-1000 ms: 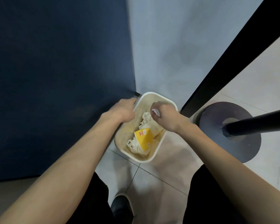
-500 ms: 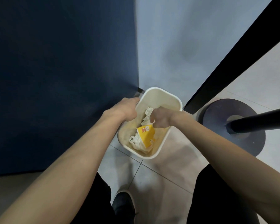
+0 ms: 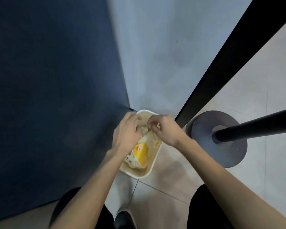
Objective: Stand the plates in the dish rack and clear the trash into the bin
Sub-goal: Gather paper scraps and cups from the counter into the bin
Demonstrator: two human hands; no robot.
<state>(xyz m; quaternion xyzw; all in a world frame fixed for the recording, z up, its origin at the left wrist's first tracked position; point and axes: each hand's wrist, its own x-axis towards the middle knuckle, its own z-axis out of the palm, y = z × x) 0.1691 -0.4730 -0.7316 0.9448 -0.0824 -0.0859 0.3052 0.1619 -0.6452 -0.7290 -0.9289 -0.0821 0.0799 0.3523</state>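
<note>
Since our right hand [image 3: 163, 129] let go, it and our left hand [image 3: 127, 133] hover loose, empty, over the bin [image 3: 153, 164]: trash seems cleared.

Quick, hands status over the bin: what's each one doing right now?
Left hand: open, fingers relaxed above the bin, holding nothing.
Right hand: fingers curled; cannot tell whether they pinch anything.
</note>
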